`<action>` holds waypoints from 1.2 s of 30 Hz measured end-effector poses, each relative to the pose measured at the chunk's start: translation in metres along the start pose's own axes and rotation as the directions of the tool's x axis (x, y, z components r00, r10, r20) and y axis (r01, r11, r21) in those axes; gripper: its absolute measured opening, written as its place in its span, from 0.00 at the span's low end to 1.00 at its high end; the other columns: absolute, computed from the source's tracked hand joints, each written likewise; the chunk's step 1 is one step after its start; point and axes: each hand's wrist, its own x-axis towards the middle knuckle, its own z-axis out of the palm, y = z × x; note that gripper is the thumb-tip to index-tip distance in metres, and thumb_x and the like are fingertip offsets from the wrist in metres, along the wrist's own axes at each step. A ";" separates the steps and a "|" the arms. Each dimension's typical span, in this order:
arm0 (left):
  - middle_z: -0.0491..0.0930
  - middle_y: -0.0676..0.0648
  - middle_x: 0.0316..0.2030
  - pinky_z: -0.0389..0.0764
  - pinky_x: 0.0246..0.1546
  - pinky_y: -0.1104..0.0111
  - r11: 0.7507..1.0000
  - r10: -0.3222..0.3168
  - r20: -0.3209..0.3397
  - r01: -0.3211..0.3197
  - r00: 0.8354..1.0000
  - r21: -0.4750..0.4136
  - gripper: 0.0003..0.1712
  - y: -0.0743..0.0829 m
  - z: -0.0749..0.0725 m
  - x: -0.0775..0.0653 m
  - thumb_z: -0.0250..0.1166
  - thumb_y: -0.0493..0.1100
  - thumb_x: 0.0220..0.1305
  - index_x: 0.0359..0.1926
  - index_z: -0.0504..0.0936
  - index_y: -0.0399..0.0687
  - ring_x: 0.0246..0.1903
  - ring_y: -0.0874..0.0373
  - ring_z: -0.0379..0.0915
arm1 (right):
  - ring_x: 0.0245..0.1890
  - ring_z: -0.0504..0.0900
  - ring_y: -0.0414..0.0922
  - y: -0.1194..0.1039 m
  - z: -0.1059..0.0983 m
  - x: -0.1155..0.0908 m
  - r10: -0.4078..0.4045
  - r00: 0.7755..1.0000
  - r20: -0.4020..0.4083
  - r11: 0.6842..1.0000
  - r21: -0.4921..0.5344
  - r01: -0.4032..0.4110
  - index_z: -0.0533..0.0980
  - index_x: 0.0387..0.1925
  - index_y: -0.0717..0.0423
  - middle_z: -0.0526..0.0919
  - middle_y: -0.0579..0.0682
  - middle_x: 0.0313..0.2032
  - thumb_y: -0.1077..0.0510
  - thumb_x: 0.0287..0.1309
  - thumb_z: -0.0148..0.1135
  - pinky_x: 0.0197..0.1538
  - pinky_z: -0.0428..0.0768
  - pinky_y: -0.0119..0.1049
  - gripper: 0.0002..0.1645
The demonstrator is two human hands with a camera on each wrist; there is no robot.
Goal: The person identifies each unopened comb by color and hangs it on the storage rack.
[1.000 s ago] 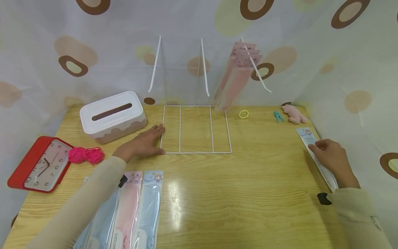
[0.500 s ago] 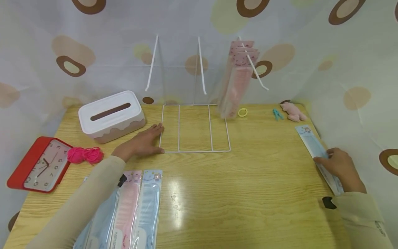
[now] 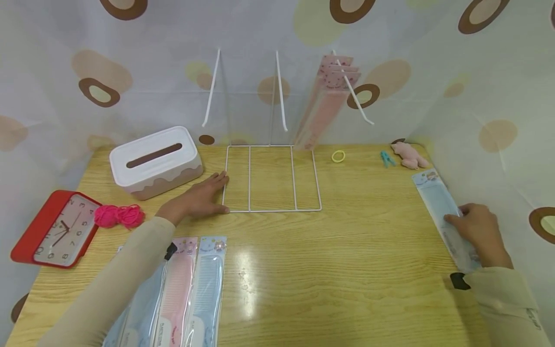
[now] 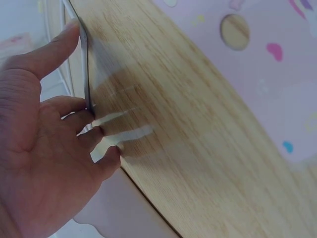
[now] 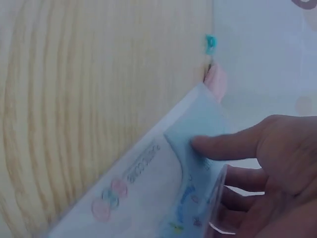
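Thumb on top and fingers underneath, my right hand [image 3: 479, 229] pinches a blue comb [image 3: 438, 200] in a clear packet at the table's right edge. In the right wrist view the comb's lower end and print show beside the thumb. My left hand [image 3: 201, 197] rests at the left side of a white wire rack [image 3: 250, 180], fingers spread and loosely bent. Its thumb and fingertips touch the wire in the left wrist view. Several packaged pink combs [image 3: 323, 113] hang from the rack's right hook; the left and middle hooks [image 3: 281, 91] are bare.
Packaged blue and pink combs [image 3: 178, 289] lie at front left, partly under my left forearm. A tissue box [image 3: 156, 161], red clock [image 3: 52, 229] and pink yarn [image 3: 119, 217] stand left. A yellow ring [image 3: 338, 156], blue clip [image 3: 388, 159] and pink toy [image 3: 409, 155] lie back right.
My right hand has shifted right and nearer, now gripping the packaged comb, which has tilted more face-up. The hanging pink combs have swung. My left hand stays on the rack.
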 end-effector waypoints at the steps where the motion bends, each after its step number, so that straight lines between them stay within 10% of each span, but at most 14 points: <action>1: 0.39 0.38 0.78 0.45 0.74 0.44 1.000 -0.003 0.001 0.003 1.000 0.000 0.54 0.000 0.000 0.000 0.68 0.54 0.65 0.78 0.47 0.36 0.77 0.38 0.33 | 0.32 0.80 0.66 -0.001 0.000 -0.001 0.002 1.000 -0.017 1.000 0.008 -0.002 0.70 0.51 0.85 0.76 0.81 0.44 0.51 0.64 0.61 0.23 0.78 0.46 0.35; 9: 0.42 0.37 0.78 0.46 0.73 0.44 1.000 0.011 -0.011 -0.011 1.000 -0.006 0.53 0.002 -0.001 0.000 0.69 0.53 0.64 0.77 0.49 0.34 0.76 0.37 0.35 | 0.32 0.82 0.65 -0.025 -0.003 -0.018 -0.013 0.987 -0.159 0.996 0.081 0.026 0.73 0.51 0.81 0.79 0.78 0.44 0.52 0.65 0.61 0.21 0.76 0.37 0.31; 13: 0.42 0.36 0.78 0.46 0.73 0.43 1.000 0.009 -0.013 -0.009 1.000 -0.003 0.53 0.003 -0.001 -0.001 0.69 0.53 0.65 0.77 0.49 0.34 0.76 0.37 0.35 | 0.28 0.83 0.45 -0.055 -0.008 -0.039 -0.030 0.984 -0.177 0.987 0.151 0.058 0.73 0.54 0.77 0.80 0.76 0.46 0.47 0.66 0.62 0.22 0.77 0.31 0.34; 20: 0.40 0.38 0.78 0.46 0.73 0.43 1.000 -0.002 -0.010 0.002 1.000 0.011 0.55 0.001 -0.001 0.000 0.69 0.54 0.64 0.78 0.47 0.35 0.76 0.36 0.34 | 0.32 0.79 0.22 -0.130 -0.013 -0.081 -0.170 0.974 -0.153 0.903 0.371 0.216 0.76 0.53 0.71 0.79 0.25 0.32 0.50 0.64 0.67 0.31 0.79 0.21 0.29; 36: 0.40 0.38 0.78 0.46 0.73 0.44 1.000 -0.010 0.000 0.010 1.000 0.000 0.55 0.002 -0.002 -0.001 0.69 0.55 0.64 0.78 0.47 0.36 0.77 0.37 0.34 | 0.35 0.88 0.45 -0.270 0.016 -0.123 -0.557 0.825 -0.093 0.612 0.626 0.484 0.82 0.45 0.62 0.87 0.55 0.39 0.62 0.63 0.67 0.38 0.86 0.35 0.10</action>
